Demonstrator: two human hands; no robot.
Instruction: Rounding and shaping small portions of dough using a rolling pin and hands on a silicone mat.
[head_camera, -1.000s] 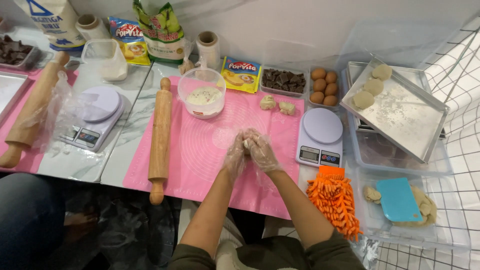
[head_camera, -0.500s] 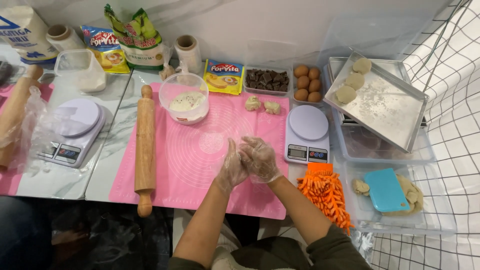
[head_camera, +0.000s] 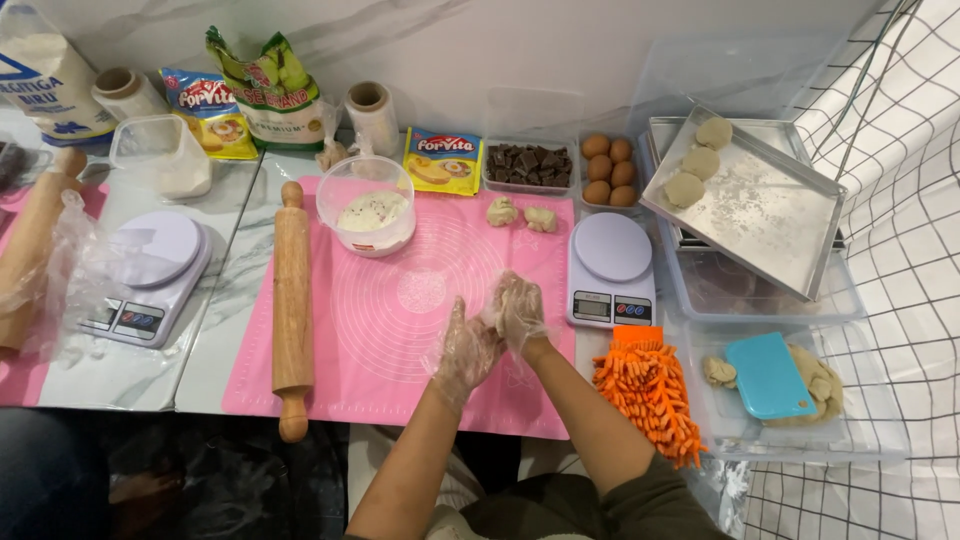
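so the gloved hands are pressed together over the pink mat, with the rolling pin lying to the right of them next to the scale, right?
Not quite. In the head view the left hand and right hand, both in clear gloves, do meet over the pink mat, but the rolling pin lies to their left, along the mat's left edge. The scale sits to their right.

A single head-worn camera looks steeply down from above onto a worktop, facing the marble wall (head_camera: 520, 50) at the top of the frame. The pink mat (head_camera: 400, 300) sits centred at about arm's reach, the wearer's own forearms entering from the bottom edge. No second view shares the scene
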